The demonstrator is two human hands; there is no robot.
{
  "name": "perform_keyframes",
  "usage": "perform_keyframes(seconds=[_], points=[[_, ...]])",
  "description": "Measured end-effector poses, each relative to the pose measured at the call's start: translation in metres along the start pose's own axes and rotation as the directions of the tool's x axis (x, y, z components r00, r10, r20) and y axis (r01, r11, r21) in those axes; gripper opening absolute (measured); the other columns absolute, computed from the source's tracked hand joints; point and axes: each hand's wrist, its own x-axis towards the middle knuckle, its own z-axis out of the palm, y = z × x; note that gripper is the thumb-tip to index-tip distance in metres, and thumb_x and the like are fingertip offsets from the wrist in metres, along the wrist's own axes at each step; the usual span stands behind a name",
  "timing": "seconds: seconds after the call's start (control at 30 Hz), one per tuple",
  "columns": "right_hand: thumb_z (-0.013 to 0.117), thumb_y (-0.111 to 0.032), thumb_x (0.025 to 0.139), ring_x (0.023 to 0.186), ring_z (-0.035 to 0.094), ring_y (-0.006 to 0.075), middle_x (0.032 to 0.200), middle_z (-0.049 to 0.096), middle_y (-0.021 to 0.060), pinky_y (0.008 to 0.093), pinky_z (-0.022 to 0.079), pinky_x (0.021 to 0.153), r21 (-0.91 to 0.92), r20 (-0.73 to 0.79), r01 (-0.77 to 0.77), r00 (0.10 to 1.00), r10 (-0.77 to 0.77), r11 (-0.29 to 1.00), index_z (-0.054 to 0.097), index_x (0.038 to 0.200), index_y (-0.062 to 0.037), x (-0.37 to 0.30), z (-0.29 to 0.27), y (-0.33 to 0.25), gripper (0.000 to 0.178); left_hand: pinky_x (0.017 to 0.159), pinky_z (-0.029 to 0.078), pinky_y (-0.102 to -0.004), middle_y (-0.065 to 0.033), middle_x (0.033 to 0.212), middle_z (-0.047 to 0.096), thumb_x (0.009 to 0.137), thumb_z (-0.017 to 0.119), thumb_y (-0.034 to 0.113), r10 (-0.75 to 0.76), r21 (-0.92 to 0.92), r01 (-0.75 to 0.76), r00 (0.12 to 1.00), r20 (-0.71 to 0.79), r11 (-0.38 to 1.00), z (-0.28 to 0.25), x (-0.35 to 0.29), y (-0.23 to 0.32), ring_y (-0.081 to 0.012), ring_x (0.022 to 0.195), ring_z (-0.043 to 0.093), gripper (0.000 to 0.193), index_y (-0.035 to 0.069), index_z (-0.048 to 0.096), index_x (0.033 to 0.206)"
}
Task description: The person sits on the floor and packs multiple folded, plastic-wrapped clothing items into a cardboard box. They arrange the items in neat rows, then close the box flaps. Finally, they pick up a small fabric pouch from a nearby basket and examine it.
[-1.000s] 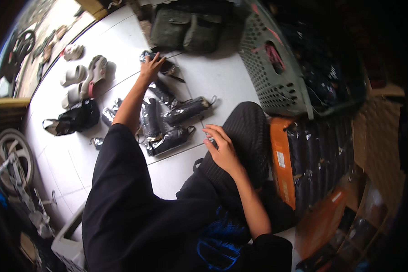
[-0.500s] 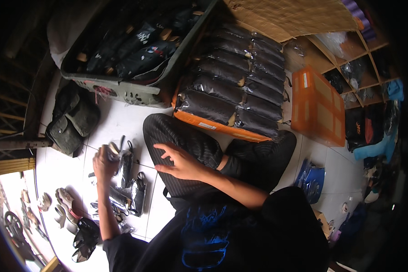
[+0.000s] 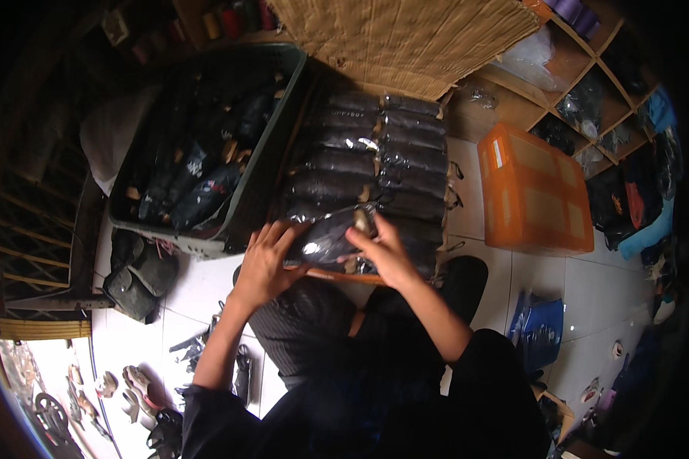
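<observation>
Over the near end of the open orange carton [image 3: 337, 276], my two hands hold a dark compact umbrella in clear plastic wrap [image 3: 325, 236]. My left hand [image 3: 266, 260] grips its left end, fingers bent over the top. The fingers and thumb of my right hand [image 3: 384, 252] close on the other end, where a pale tip shows. Under and beyond them, similar wrapped umbrellas [image 3: 409, 158] lie side by side in two columns. The packages directly below my hands are partly hidden.
A large dark green tub [image 3: 168, 229] of similar wrapped items stands at the left. A closed orange box [image 3: 540, 191] is at the right, before wooden shelves [image 3: 505, 92]. A cardboard flap [image 3: 406, 38] rises behind the carton. Loose umbrellas [image 3: 243, 375] and a grey-green bag [image 3: 139, 275] lie on the floor.
My left hand has come from the loose umbrellas on the floor to the carton, with a wrapped umbrella. My right hand has moved forward and taken hold of it too. The view has shifted.
</observation>
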Motion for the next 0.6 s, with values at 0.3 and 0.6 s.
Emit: perform_keyframes(seconds=[0.3,0.6], points=[[0.064,-0.023,0.095,0.084,0.066,0.0190,0.099,0.061,0.0052,0.0350,0.056,0.070,0.074,-0.105,0.159,0.983,-0.151,0.984,0.056,0.113,-0.0023,0.204,-0.129,-0.078,0.029,0.094,0.045,-0.0445,-0.0073,0.118,0.058,0.064,0.075,0.013,0.189,0.061,-0.182,0.972,-0.138,0.981,0.046,0.280,-0.054,-0.0318,0.112,0.052,0.065,0.015,0.058,0.126],[0.064,-0.039,0.089,0.120,0.048,0.0379,0.111,0.066,0.0213,0.0595,0.031,0.101,-0.920,-0.388,-0.286,0.755,-0.529,0.267,0.064,0.116,-0.0062,0.344,-0.160,-0.070,0.043,0.098,0.044,-0.0467,-0.0097,0.126,0.054,0.068,0.077,0.010,0.127,0.281,-0.103,0.990,-0.069,0.954,0.108,0.408,-0.141,-0.0316,0.123,0.048,0.069,0.020,0.055,0.132]])
